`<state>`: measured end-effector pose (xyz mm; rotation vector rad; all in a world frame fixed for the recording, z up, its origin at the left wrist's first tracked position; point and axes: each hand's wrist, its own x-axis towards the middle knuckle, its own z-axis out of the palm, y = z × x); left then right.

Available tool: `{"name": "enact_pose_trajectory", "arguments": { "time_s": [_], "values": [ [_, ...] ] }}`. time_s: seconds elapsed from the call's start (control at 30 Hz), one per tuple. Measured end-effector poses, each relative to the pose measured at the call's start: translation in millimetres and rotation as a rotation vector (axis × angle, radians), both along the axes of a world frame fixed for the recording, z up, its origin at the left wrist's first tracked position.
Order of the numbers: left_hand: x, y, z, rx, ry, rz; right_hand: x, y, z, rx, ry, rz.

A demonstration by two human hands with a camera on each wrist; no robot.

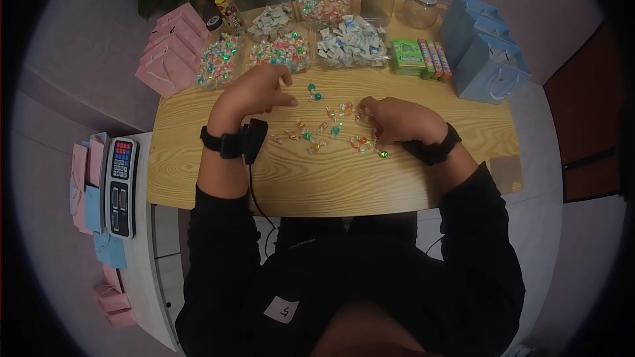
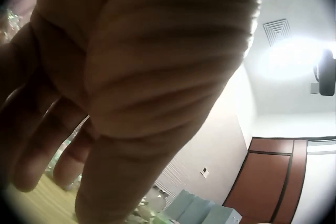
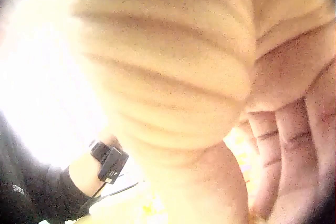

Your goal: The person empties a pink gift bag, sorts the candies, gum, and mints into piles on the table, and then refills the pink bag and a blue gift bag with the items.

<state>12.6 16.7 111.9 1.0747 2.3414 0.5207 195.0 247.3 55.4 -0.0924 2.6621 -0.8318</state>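
Observation:
Wrapped candies in orange, green, teal and clear wrappers lie scattered over the middle of the wooden table. My left hand hovers left of them, thumb and fingers loosely bent and apart, with nothing between them. Two teal candies lie just right of its fingertips. On the other side, my right hand reaches in low from the right, fingertips at several candies along the pile's right edge. Its fingers look relaxed and slightly bent in the right wrist view. A green candy sits below its thumb.
Clear containers of wrapped candies and white packets line the back. Pink bags stand back left, blue bags back right, beside green boxes and candy sticks. A scale sits on the left side table.

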Motion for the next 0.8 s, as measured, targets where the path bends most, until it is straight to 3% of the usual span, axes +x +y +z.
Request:
{"name": "enact_pose_trajectory", "arguments": {
  "time_s": [0.13, 0.23, 0.3, 0.33, 0.4, 0.43, 0.57, 0.63, 0.73, 0.8],
  "values": [
    [-5.8, -29.0, -23.3, -0.047, -0.084, 0.092, -21.9, -26.7, -2.4, -0.067, -0.057, -0.055],
    [-14.0, -21.2, -53.7, 0.119, -0.05, 0.103, -41.1, -55.6, 2.5, -0.116, -0.112, -0.073],
    [-24.4, -6.7, -81.7, 0.483, 0.295, -0.205, -49.5, -61.0, 2.9, -0.097, -0.055, 0.018],
    [-25.4, -1.4, -84.5, 0.494, 0.293, -0.197, -53.1, -57.4, 1.6, -0.086, -0.06, 0.023],
    [-25.9, 5.7, -91.6, 0.497, 0.176, -0.358, -60.6, -43.4, 1.3, 0.026, 0.263, 0.089],
    [-26.7, 6.7, -94.3, 0.509, 0.173, -0.347, -62.3, -41.7, 22.6, -0.008, 0.125, -0.039],
    [-25.7, 11.2, -96.6, 0.49, 0.201, -0.318, -50.7, -13.5, 38.0, 0.033, 0.005, -0.12],
    [-22.7, 12.8, -96.2, 0.479, 0.22, -0.294, -28.0, -10.1, 37.4, 0.159, 0.088, 0.035],
    [-22.1, 14.6, -99.3, 0.468, 0.153, -0.245, 5.3, -24.1, 39.0, 0.23, -0.127, 0.01],
    [-22.5, 15.9, -98.5, 0.388, 0.235, -0.308, 14.8, -25.4, 19.8, 0.219, -0.125, 0.065]
  ]
}}
